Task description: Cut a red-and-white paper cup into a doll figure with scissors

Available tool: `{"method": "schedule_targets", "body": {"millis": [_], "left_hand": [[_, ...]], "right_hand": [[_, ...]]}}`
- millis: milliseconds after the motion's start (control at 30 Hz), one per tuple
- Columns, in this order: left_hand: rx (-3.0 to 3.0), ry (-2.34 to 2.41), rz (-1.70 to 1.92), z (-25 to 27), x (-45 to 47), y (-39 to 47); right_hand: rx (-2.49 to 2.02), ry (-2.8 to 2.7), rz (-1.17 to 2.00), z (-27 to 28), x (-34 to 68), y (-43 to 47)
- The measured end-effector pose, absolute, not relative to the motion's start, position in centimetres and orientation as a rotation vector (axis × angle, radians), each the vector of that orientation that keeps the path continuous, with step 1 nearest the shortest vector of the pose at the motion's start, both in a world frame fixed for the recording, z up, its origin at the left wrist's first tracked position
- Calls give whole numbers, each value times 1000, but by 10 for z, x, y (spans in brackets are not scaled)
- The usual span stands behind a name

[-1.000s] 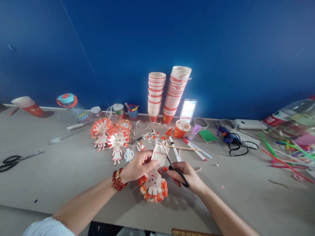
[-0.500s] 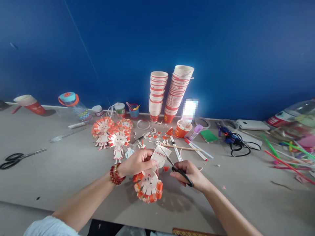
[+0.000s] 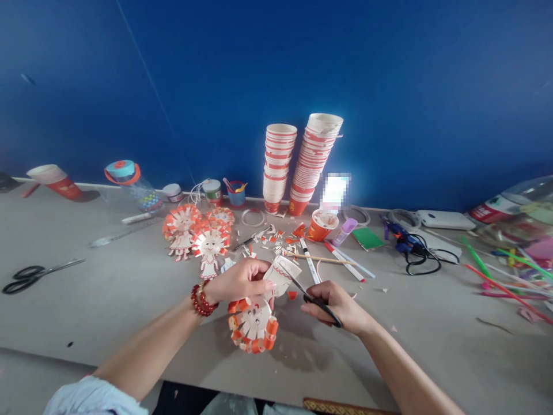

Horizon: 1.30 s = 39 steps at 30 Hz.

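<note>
My left hand (image 3: 242, 280) pinches a paper-cup doll (image 3: 253, 324), its round face ringed by curled orange strips. A white paper flap (image 3: 283, 275) with red scalloped lines drawn on it extends from the fingers, on the far side of the face. My right hand (image 3: 334, 308) is wrapped around the black handles of a pair of scissors (image 3: 322, 305). The scissor blades point up and left, at the right edge of the flap. Whether they are cutting through the paper I cannot tell. To the left lie finished-looking paper dolls (image 3: 210, 248) with curled orange rims.
Two tall stacks of paper cups (image 3: 279, 167) stand against the blue wall. Paper scraps (image 3: 276, 236), markers (image 3: 309, 259) and a thin stick lie beyond my hands. A second pair of scissors (image 3: 30, 278) rests far left; a glue gun (image 3: 404, 236) with its cord lies right.
My left hand has turned the doll slightly, and its round face has shifted a little left. The scissors stay at the flap's right edge. The view has shifted slightly.
</note>
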<state>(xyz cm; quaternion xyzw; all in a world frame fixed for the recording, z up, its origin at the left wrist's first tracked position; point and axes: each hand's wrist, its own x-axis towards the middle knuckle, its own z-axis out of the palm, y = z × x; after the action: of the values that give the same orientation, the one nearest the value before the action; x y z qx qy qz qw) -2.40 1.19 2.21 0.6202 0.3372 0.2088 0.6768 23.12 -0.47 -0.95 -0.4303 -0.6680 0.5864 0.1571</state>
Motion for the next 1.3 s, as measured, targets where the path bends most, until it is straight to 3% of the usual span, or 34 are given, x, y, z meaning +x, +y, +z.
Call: {"method": "schedule_targets", "body": {"millis": [1300], "left_hand": [[1360, 707, 372, 23, -29, 17]], "right_hand": [[-1216, -2268, 1392, -10, 232, 1]]}}
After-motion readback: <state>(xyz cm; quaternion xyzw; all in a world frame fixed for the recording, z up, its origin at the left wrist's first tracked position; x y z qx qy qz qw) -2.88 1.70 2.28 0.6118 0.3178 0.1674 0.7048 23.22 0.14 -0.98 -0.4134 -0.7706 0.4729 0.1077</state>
